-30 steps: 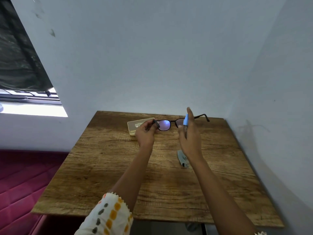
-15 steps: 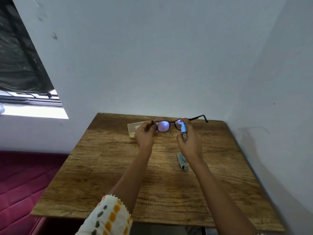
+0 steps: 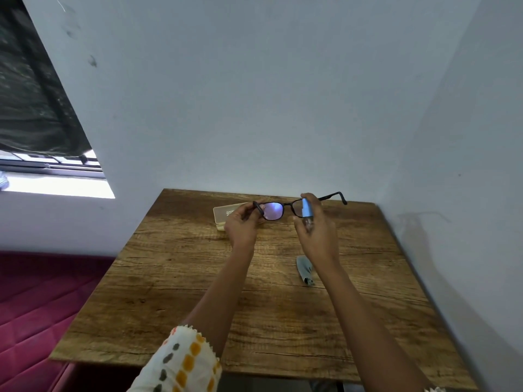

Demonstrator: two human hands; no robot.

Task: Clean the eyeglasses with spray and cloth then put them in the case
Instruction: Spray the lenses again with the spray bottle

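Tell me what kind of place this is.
Probably a corner of a home room: a small wooden table sits against plain pale walls, a window with a dark curtain is at left, and a red quilted cushion lies beside it.

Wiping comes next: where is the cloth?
Head view: the cloth lies on the table, right of centre, just this side of the right hand, well apart from the case.
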